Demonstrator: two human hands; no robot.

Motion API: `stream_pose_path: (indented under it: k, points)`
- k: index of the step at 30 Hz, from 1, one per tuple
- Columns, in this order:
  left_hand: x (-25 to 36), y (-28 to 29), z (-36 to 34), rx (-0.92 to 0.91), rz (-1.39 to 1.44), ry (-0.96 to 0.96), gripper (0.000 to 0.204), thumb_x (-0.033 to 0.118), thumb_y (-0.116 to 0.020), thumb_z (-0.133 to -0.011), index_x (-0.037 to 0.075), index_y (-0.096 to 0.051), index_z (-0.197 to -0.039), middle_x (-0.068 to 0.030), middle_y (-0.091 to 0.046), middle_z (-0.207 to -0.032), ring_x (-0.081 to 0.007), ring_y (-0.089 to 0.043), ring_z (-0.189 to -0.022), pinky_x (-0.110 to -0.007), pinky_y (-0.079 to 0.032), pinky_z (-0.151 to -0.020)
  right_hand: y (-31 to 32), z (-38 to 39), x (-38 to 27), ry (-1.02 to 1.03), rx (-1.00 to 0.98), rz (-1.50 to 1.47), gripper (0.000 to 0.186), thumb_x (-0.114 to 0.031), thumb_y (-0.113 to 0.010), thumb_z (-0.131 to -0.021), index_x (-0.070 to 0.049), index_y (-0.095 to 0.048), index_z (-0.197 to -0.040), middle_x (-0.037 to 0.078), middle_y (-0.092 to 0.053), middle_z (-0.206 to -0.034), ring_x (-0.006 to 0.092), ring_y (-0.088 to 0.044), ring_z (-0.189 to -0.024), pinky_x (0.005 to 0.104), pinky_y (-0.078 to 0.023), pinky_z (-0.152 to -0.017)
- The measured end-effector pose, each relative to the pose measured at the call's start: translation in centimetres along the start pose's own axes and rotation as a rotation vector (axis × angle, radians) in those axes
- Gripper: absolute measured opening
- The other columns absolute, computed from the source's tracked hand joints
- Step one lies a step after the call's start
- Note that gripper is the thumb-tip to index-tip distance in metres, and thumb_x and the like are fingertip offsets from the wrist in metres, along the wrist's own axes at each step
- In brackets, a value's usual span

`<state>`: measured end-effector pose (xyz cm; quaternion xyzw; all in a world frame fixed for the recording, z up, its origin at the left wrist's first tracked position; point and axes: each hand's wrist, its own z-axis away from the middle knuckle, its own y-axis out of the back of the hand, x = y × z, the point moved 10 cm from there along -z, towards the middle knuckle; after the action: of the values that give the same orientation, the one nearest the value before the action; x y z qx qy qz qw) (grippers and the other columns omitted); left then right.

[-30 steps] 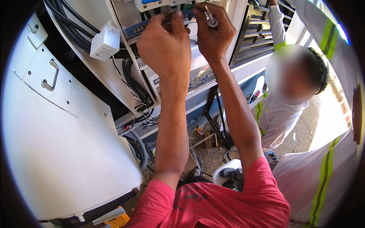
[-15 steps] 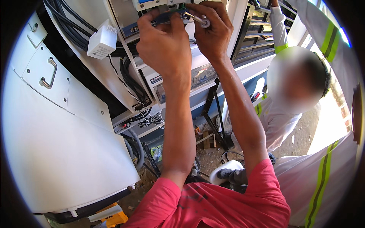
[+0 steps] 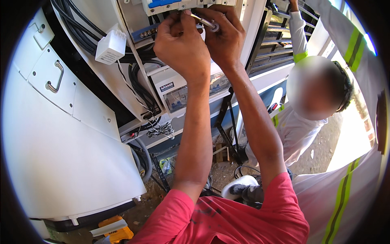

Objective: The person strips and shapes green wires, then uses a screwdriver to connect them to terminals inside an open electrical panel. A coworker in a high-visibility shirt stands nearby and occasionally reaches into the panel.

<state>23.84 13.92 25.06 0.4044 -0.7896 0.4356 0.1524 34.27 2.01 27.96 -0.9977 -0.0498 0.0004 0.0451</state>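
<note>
My right hand (image 3: 226, 36) grips a small screwdriver (image 3: 205, 22) with a pale shaft and a clear, rounded handle end. Its shaft points up and left toward the fingertips of my left hand (image 3: 183, 46). Those left fingers are pinched together just under a row of white circuit breakers (image 3: 185, 5) with a blue part. Whatever they hold is hidden. Left of them, a blue terminal bar (image 3: 142, 34) with a line of metal screws runs across the open cabinet; my hands cover its right part.
A white box-shaped device (image 3: 110, 46) hangs by thick black cables (image 3: 77, 24). Below my hands is a white unit with a clear window (image 3: 176, 99). A large white cabinet (image 3: 69, 154) fills the left. At right, a person in white work clothes (image 3: 302, 134) is close by.
My left hand has come off the blue terminal bar and shifted right and slightly down, uncovering its screws. The right hand, with the screwdriver, has moved slightly down and left. More breakers show.
</note>
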Motion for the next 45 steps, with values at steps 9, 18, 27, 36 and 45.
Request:
stream_pose_path:
  k: [9, 18, 27, 36, 45]
  points:
    - [1.3, 0.6, 0.7, 0.137, -0.323, -0.265, 0.014, 0.004, -0.077, -0.095, -0.007, -0.081, -0.103, -0.0134, -0.082, -0.081, -0.0202, -0.078, -0.069, -0.033, -0.059, -0.068, -0.4, 0.4, -0.3, -0.048, -0.076, -0.014, 0.043, 0.006, -0.083, -0.083, -0.015, -0.085, -0.121, 0.005, -0.076, -0.111, 0.0232, -0.077, -0.095, 0.0341, -0.063, -0.082]
    - [3.4, -1.3, -0.2, 0.058, -0.756, -0.428, 0.008, 0.01, -0.078, -0.089, 0.002, -0.08, -0.091, -0.0188, -0.078, -0.082, -0.0373, -0.077, -0.076, -0.047, -0.06, -0.071, -0.9, -0.6, -0.4, -0.145, -0.149, -0.145, 0.036, 0.0, -0.083, -0.086, -0.005, -0.082, -0.122, 0.015, -0.07, -0.104, 0.0304, -0.073, -0.093, 0.0389, -0.058, -0.08]
    - [4.2, -2.0, -0.7, -0.123, -0.81, -0.44, 0.013, 0.014, -0.08, -0.09, 0.002, -0.081, -0.094, -0.0202, -0.078, -0.084, -0.0408, -0.076, -0.079, -0.05, -0.059, -0.071, -0.9, -0.6, -0.1, -0.129, -0.13, -0.176, 0.032, 0.007, -0.075, -0.089, -0.004, -0.083, -0.118, 0.015, -0.073, -0.103, 0.0297, -0.073, -0.091, 0.0381, -0.057, -0.078]
    - [6.9, -0.1, 1.3, -0.168, -0.699, -0.451, 0.023, 0.008, -0.081, -0.093, -0.007, -0.079, -0.11, -0.0229, -0.078, -0.081, -0.0315, -0.077, -0.071, -0.043, -0.056, -0.066, -0.8, -0.8, -0.3, -0.125, -0.118, -0.173, 0.042, 0.015, -0.068, -0.086, -0.004, -0.082, -0.12, 0.014, -0.073, -0.1, 0.0277, -0.072, -0.088, 0.0368, -0.056, -0.074]
    - [4.0, 0.0, 1.2, -0.359, -0.411, -0.245, 0.027, 0.007, -0.078, -0.096, -0.008, -0.078, -0.119, -0.0191, -0.078, -0.078, -0.0188, -0.074, -0.067, -0.035, -0.055, -0.063, -1.6, 0.7, 1.9, -0.083, -0.017, -0.279, 0.037, 0.011, -0.066, -0.088, -0.002, -0.081, -0.12, 0.015, -0.073, -0.1, 0.0258, -0.073, -0.085, 0.0358, -0.057, -0.073]
